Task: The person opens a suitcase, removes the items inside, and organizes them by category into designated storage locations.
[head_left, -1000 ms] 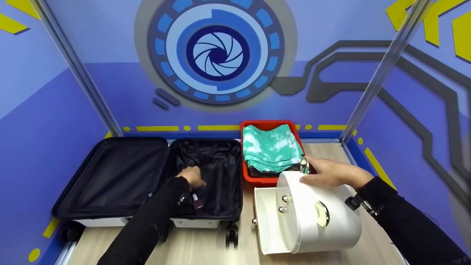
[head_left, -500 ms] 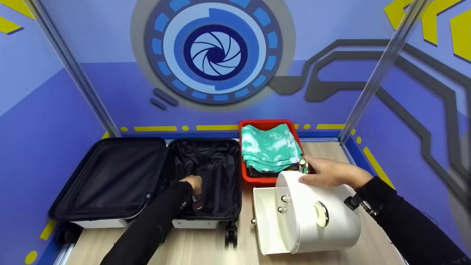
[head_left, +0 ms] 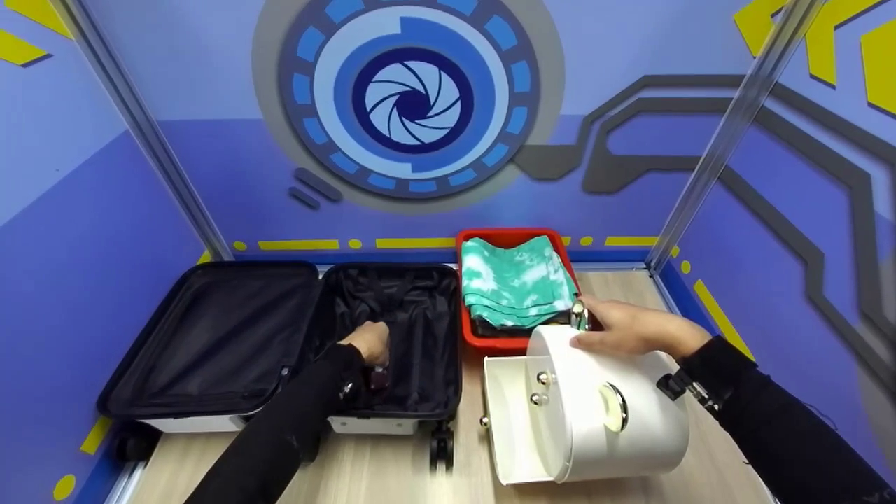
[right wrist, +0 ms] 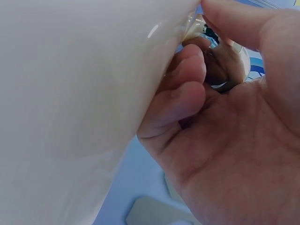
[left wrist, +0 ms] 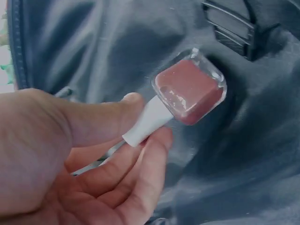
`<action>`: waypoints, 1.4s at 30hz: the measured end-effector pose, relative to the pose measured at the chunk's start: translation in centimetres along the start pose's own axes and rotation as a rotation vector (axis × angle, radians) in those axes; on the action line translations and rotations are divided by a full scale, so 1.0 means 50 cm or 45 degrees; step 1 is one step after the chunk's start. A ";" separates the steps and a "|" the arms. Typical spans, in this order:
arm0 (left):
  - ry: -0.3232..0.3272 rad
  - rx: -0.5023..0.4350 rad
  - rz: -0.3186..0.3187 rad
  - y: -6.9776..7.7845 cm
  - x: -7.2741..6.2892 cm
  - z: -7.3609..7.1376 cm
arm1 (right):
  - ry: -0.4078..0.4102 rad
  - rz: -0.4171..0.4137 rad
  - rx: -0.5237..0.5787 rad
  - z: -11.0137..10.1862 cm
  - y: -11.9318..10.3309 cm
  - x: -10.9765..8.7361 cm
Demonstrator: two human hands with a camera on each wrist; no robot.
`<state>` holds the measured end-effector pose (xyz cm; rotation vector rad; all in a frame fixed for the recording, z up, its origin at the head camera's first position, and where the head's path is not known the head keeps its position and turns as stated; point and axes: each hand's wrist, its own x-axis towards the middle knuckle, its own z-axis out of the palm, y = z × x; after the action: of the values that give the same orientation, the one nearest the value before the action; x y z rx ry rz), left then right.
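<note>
Over the black lining of the suitcase's right half point(head_left: 423, 350), my left hand point(head_left: 371, 341) pinches a nail polish bottle point(left wrist: 190, 89) between thumb and fingers. The grip is on its white cap point(left wrist: 149, 121); the square clear bottle of dusky red polish points away from the hand. At the right, a white rounded box point(head_left: 630, 434) has its drawer point(head_left: 518, 434) pulled out to the left. My right hand point(head_left: 623, 329) grips the shiny metal handle point(head_left: 579, 315) on top, fingers curled behind the box's white surface in the right wrist view.
A red basket point(head_left: 483, 341) with folded green-and-white cloth point(head_left: 518, 280) stands behind the box. To the left lies the suitcase's other half point(head_left: 224, 336), opened flat. A caster wheel point(head_left: 441, 448) juts out in front. Blue panels point(head_left: 420, 224) wall the back and sides.
My left hand dipped toward the front of the suitcase, then rose back a little, still pinching the nail polish bottle. My right hand and the white box have stayed in place.
</note>
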<state>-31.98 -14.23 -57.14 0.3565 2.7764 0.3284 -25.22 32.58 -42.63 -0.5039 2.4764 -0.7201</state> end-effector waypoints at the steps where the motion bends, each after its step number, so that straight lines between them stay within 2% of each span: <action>1: 0.044 -0.017 0.027 0.001 -0.003 -0.004 | 0.002 -0.004 -0.004 0.001 0.000 0.000; 6: 0.197 -0.127 0.156 0.022 -0.025 -0.036 | 0.014 -0.018 -0.035 0.003 0.002 -0.001; 10: 0.299 -0.209 0.265 0.061 -0.046 -0.067 | 0.020 -0.002 -0.053 0.003 0.004 -0.001; 14: 0.382 -0.320 0.402 0.124 -0.073 -0.087 | 0.021 0.009 -0.057 0.002 0.004 -0.002; 19: 0.346 -0.412 0.492 0.215 -0.108 -0.086 | 0.016 0.012 -0.034 -0.002 0.004 -0.007; 22: 0.299 -0.454 0.535 0.260 -0.115 -0.067 | 0.019 0.019 -0.033 -0.007 0.002 -0.011; 25: 0.287 -0.454 0.587 0.291 -0.112 -0.035 | 0.026 0.022 -0.047 -0.010 0.000 -0.011; 34: 0.234 -0.385 0.604 0.339 -0.112 0.074 | 0.005 0.014 -0.020 -0.006 -0.003 -0.005; 37: 0.272 -0.310 0.665 0.353 -0.114 0.121 | -0.006 0.018 -0.010 -0.004 -0.001 -0.005; 42: 0.483 -0.072 0.793 0.365 -0.110 0.198 | -0.001 0.002 -0.048 0.000 -0.001 -0.001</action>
<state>-19.79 3.23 -59.88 1.2654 2.9330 0.6754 -25.14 32.57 -42.59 -0.5161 2.4939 -0.6735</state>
